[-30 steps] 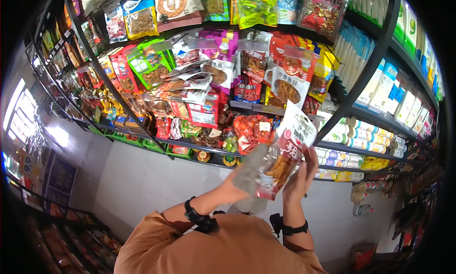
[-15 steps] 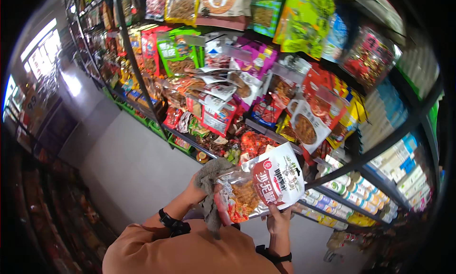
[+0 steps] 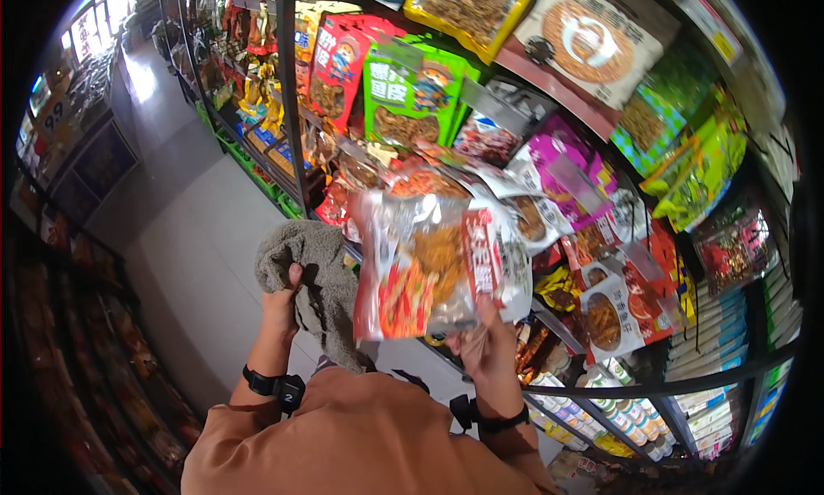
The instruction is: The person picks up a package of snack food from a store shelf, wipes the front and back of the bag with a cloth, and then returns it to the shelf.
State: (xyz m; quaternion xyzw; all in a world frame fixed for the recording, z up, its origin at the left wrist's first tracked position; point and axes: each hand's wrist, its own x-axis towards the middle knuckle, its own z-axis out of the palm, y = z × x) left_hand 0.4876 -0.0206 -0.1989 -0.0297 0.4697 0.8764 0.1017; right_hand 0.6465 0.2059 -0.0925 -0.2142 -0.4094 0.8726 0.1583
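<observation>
My right hand (image 3: 487,342) grips a clear-fronted snack bag (image 3: 439,253) by its lower right edge. Brown food pieces show through its window, beside red and white printing. The bag is held up in front of the hanging snack packets. To its left, my left hand (image 3: 285,304) is closed on a grey-brown cloth (image 3: 311,276), thumb on top, and the cloth drapes down toward my body. Cloth and bag are close together at the bag's left edge. Behind the bag hang a green snack bag (image 3: 410,96) and a red snack bag (image 3: 343,70).
A black shelf post (image 3: 290,92) stands left of the hanging packets. A white-and-red packet (image 3: 620,316) hangs at the right, above a black rail (image 3: 652,390) with several bottles and tubs beneath. Grey floor (image 3: 193,229) runs along the aisle on the left.
The snack bag has moved up and left, toward the hanging packets. My left hand with the cloth has shifted left, away from the bag's edge. The view has turned too.
</observation>
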